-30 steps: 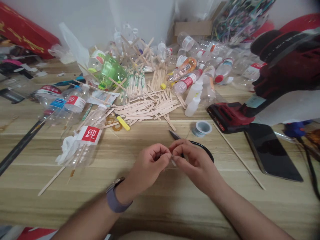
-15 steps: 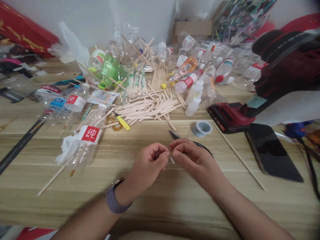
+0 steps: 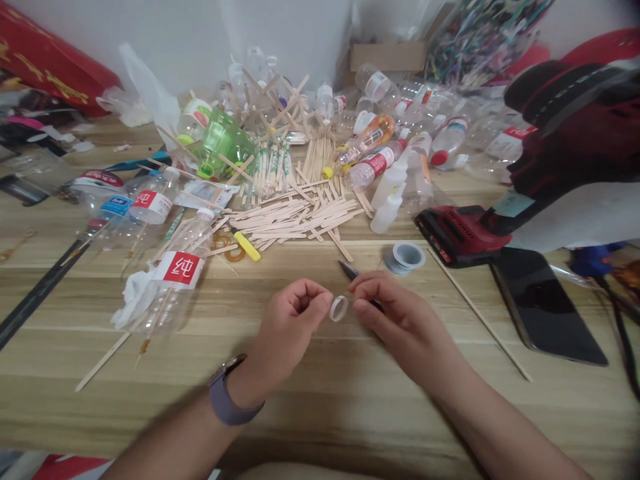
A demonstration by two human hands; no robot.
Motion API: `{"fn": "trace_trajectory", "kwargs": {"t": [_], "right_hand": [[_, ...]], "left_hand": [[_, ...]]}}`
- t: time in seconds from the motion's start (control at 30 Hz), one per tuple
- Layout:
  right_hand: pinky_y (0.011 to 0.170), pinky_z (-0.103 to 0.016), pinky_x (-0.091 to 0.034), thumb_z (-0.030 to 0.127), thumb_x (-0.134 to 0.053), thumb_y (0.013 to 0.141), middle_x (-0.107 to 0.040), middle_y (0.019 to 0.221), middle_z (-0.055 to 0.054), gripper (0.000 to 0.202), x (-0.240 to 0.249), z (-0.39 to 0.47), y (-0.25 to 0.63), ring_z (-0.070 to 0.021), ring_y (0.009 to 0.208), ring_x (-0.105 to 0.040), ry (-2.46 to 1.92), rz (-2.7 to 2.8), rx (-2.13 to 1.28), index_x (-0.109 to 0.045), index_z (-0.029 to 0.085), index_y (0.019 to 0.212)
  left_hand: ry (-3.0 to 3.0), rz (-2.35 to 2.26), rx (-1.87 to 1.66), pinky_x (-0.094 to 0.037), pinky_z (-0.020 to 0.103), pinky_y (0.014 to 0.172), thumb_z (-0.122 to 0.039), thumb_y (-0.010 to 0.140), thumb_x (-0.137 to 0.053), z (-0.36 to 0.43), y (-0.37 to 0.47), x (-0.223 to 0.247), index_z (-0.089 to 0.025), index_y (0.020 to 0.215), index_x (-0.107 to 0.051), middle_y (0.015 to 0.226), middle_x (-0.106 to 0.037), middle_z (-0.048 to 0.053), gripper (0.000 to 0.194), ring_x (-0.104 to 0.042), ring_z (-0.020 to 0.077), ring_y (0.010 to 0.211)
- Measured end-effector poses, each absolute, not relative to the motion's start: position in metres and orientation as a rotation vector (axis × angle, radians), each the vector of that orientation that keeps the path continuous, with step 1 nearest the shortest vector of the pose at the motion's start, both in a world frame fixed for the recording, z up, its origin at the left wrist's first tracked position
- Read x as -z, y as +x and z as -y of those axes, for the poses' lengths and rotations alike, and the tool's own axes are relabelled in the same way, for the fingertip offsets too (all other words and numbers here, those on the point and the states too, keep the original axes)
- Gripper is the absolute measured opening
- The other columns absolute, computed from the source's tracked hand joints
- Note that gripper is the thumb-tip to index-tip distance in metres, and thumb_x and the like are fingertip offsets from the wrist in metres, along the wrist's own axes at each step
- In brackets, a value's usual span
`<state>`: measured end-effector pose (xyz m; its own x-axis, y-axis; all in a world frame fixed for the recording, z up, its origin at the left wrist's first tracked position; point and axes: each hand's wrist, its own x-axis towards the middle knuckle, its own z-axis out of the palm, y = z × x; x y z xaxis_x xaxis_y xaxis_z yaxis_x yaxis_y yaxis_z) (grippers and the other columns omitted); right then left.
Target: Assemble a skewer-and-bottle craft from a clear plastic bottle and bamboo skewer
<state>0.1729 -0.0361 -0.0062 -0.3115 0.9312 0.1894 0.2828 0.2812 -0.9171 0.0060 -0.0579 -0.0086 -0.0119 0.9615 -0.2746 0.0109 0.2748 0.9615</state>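
Observation:
My left hand (image 3: 295, 320) is closed in a pinch on a small white ring (image 3: 339, 309), held up above the table with its opening partly facing me. Just right of the ring is my right hand (image 3: 395, 313), its thumb and fingers drawn together; whatever is between them is too small or hidden to make out. Beneath and behind the right hand lies a tool with a dark pointed tip (image 3: 347, 270), mostly covered. Beyond that hand sits a spool of grey-blue wire or cord (image 3: 406, 257).
Wooden sticks (image 3: 305, 217) pile up mid-table near a yellow-handled tool (image 3: 246, 245). A labelled bottle (image 3: 183, 270) lies left. At right are a red-and-black power tool (image 3: 465, 233), a phone (image 3: 547, 303) and a long thin stick (image 3: 480, 313). Many plastic bottles (image 3: 375, 163) crowd the back.
The hands have come slightly apart, and the white ring now shows its round opening at the left fingertips. My right hand has shifted a little right.

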Motion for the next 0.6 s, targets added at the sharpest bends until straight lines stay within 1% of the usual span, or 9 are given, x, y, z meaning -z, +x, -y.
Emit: {"fn": "trace_trajectory", "kwargs": {"t": [0.17, 0.23, 0.3, 0.4, 0.5, 0.6], "right_hand": [[0.069, -0.026, -0.047, 0.028, -0.061, 0.086, -0.063, 0.096, -0.003, 0.013, 0.006, 0.036, 0.176, -0.0166, 0.084, -0.059, -1.039, 1.478, -1.314, -0.059, 0.023, 0.074], [0.064, -0.025, -0.045, 0.029, -0.063, 0.085, -0.064, 0.098, -0.003, 0.014, 0.008, 0.037, 0.176, -0.0144, 0.077, -0.057, -0.997, 1.371, -1.426, -0.059, 0.023, 0.073], [0.059, -0.024, -0.043, 0.03, -0.065, 0.086, -0.065, 0.099, -0.002, 0.015, 0.009, 0.039, 0.175, -0.0109, 0.066, -0.053, -0.936, 1.261, -1.536, -0.059, 0.022, 0.074], [0.057, -0.025, -0.043, 0.03, -0.064, 0.087, -0.064, 0.092, -0.001, 0.016, 0.01, 0.04, 0.175, -0.0084, 0.055, -0.048, -0.811, 1.152, -1.676, -0.057, 0.022, 0.076], [0.06, -0.026, -0.044, 0.032, -0.06, 0.091, -0.062, 0.081, 0.0, 0.015, 0.01, 0.04, 0.174, -0.0104, 0.059, -0.053, -0.757, 1.185, -1.708, -0.057, 0.022, 0.08], [0.065, -0.026, -0.045, 0.032, -0.054, 0.095, -0.059, 0.078, 0.001, 0.015, 0.01, 0.041, 0.173, -0.012, 0.066, -0.057, -0.79, 1.36, -1.601, -0.055, 0.022, 0.083]], "left_hand": [[0.987, -1.346, -1.062, -0.023, 0.02, 0.043, -0.035, 0.079, -0.059, 0.058, 0.004, 0.006, -0.018, 0.071, -0.055, 0.049, -0.037, -0.01, 0.019, -0.026, 0.0055, 0.043], [0.987, -1.328, -1.037, -0.022, 0.021, 0.043, -0.033, 0.079, -0.058, 0.058, 0.004, 0.005, -0.018, 0.071, -0.055, 0.047, -0.034, -0.01, 0.018, -0.024, 0.0055, 0.042], [0.982, -1.31, -0.993, -0.021, 0.021, 0.042, -0.032, 0.078, -0.057, 0.058, 0.004, 0.002, -0.018, 0.072, -0.057, 0.046, -0.032, -0.011, 0.016, -0.024, 0.0057, 0.042], [1.018, -1.278, -0.902, -0.02, 0.021, 0.041, -0.027, 0.076, -0.055, 0.059, 0.005, -0.002, -0.017, 0.074, -0.06, 0.047, -0.036, -0.01, 0.012, -0.026, 0.0059, 0.043], [1.073, -1.258, -0.829, -0.019, 0.021, 0.041, -0.021, 0.075, -0.052, 0.06, 0.004, -0.004, -0.016, 0.076, -0.063, 0.049, -0.04, -0.009, 0.013, -0.026, 0.0055, 0.044], [1.047, -1.248, -0.807, -0.018, 0.02, 0.04, -0.018, 0.075, -0.049, 0.06, 0.003, -0.004, -0.017, 0.076, -0.063, 0.046, -0.037, -0.01, 0.015, -0.024, 0.005, 0.042]]}}
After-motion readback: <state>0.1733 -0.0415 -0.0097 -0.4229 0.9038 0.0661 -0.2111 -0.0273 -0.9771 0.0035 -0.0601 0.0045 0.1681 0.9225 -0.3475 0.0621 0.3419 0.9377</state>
